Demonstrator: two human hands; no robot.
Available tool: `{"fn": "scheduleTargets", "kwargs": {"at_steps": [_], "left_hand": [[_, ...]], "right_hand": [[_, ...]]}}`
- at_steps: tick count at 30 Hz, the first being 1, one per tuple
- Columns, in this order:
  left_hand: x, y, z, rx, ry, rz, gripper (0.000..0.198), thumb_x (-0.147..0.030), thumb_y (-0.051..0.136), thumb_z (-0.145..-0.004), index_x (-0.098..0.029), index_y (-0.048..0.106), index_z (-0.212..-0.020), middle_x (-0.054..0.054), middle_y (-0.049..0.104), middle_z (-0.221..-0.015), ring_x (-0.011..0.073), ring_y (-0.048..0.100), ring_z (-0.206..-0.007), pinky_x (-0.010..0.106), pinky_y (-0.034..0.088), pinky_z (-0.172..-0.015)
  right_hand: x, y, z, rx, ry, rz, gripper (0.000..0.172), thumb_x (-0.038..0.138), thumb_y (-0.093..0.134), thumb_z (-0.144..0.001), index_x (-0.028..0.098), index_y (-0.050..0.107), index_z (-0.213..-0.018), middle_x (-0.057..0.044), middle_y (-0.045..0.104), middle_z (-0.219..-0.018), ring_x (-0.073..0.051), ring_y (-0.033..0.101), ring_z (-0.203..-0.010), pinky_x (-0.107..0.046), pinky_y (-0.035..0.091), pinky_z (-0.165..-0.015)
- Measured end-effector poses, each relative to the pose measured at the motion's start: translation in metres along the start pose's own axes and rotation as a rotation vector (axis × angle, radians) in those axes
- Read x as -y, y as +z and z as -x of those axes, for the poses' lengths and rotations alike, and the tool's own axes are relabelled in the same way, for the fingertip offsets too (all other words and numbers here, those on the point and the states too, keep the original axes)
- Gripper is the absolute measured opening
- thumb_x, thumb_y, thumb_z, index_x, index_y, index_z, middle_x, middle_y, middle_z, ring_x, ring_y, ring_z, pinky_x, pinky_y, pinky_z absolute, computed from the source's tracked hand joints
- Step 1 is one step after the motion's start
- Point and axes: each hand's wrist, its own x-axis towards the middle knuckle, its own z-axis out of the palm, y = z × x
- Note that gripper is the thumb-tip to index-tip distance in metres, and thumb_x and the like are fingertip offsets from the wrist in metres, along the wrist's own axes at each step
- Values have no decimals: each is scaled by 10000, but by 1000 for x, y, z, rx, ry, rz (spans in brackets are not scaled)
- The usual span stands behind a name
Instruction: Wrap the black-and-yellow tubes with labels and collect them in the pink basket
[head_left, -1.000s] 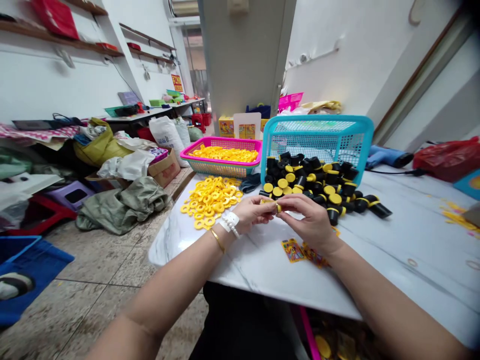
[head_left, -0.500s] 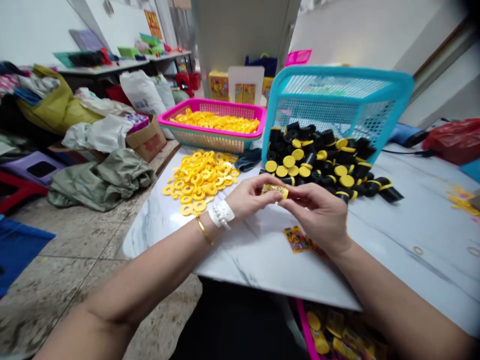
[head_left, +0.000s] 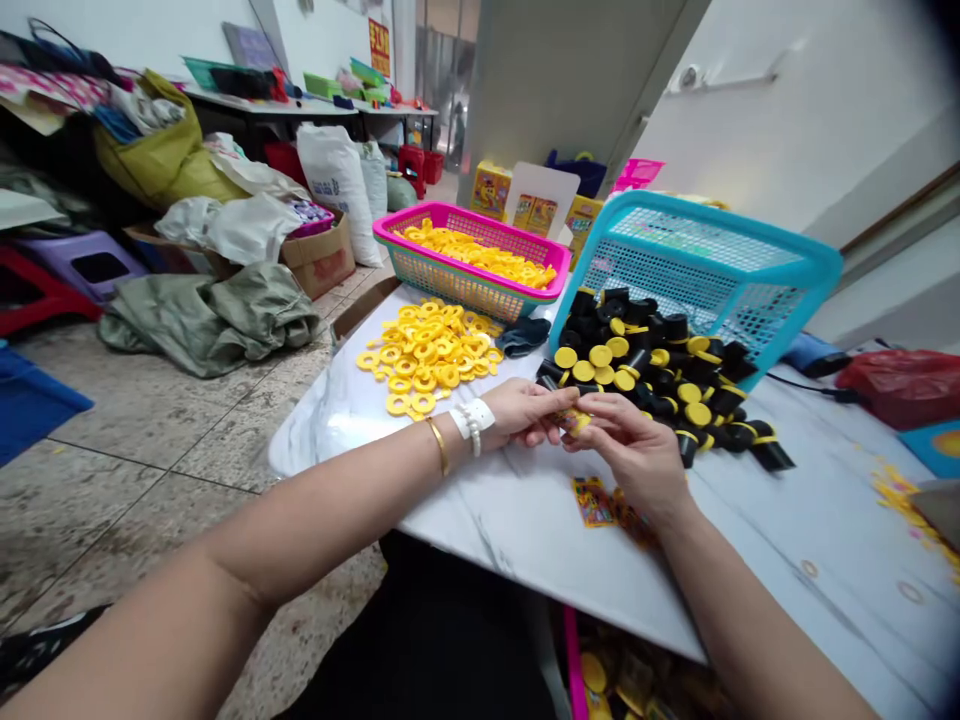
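My left hand (head_left: 525, 408), with a white band and bead bracelet at the wrist, closes on one side of a small yellow printed label (head_left: 574, 419). From the other side my right hand (head_left: 637, 445) pinches the same label. Fingers cover much of it, so I cannot tell whether it is wrapped round anything. On the table just below my hands lie colourful printed labels (head_left: 592, 502), partly behind my right wrist. Black canisters with yellow caps (head_left: 637, 350) spill from a tipped turquoise basket (head_left: 806, 265) beyond my right hand. A heap of yellow rings (head_left: 431, 350) lies beyond my left wrist.
A pink-rimmed basket (head_left: 480, 213) of yellow pieces stands behind the rings, beside a dark cloth (head_left: 523, 337). Printed boxes (head_left: 491, 190) are at the back. Below the table edge sits a pink container (head_left: 574, 660) of yellow-capped items. A red bag (head_left: 900, 385) lies far right.
The view has turned, so the scene sits further right and lower. My left fingers have shifted on the label, and the label is now more covered by my hands.
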Motion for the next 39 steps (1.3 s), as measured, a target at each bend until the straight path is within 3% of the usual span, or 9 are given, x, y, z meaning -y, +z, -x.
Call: {"fn": "scheduleTargets", "kwargs": {"at_steps": [3,5,9,12,17,22,29,34,39], "left_hand": [[-2,2,1,84,-2,97,595,-677,696,-720,-92,661,-822,33,636,-592,40,446,-371,180,235,-365],[-3,3,3,134,-10,140,536,-609,755,-707,-103,655,-854,33,655,-621,47,482,-395,175,276,-379],[-4,7,4,91,-2,116,550,-618,786,-655,-113,635,-812,1,619,-567,45,469,-374,174,243,-355],[-1,10,4,52,-25,119,616,-700,743,-630,-116,633,-791,-10,593,-529,45,437,-351,179,226,-343],[2,10,2,-50,-132,77,654,-761,676,-646,-113,619,-711,-5,565,-488,47,410,-335,190,228,-338],[-1,8,4,26,-99,117,585,-677,752,-642,-116,636,-766,2,603,-541,33,394,-347,185,204,-345],[-2,9,4,-33,-29,102,579,-660,767,-637,-113,623,-756,-22,542,-532,30,391,-383,176,191,-371],[2,7,4,82,-61,227,474,-531,812,-676,-101,633,-764,-32,527,-563,-7,291,-392,161,148,-381],[-2,9,6,21,-126,174,451,-543,765,-723,-110,637,-737,-21,554,-543,9,335,-377,175,147,-355]], "right_hand": [[-1,-2,2,-43,-80,-43,163,202,784,-779,270,774,-927,2,603,-1029,-118,698,-589,-309,644,-530],[-3,-3,3,-40,-84,-71,201,197,767,-798,289,772,-976,-3,593,-1062,-113,694,-571,-309,641,-500],[-2,-3,4,17,-84,-65,248,191,747,-817,301,765,-1039,-15,567,-1096,-116,698,-597,-315,647,-502],[3,2,5,-65,-167,-24,160,177,719,-839,281,778,-945,2,548,-1001,-84,658,-548,-276,614,-444],[8,2,5,16,-254,276,243,173,732,-830,297,770,-1036,-33,555,-1038,-134,660,-759,-292,649,-563],[7,0,9,-16,-351,316,183,139,753,-803,273,776,-926,-14,552,-930,-130,641,-733,-310,664,-600],[10,-1,6,47,-246,238,284,192,734,-833,276,725,-1104,-27,570,-1016,-138,673,-747,-328,663,-623],[5,0,4,-49,-287,250,127,178,716,-844,239,755,-947,-13,560,-951,-124,680,-670,-318,659,-605],[3,3,2,3,-217,191,152,219,699,-861,264,734,-1002,-22,575,-1003,-142,696,-711,-323,660,-646]]}}
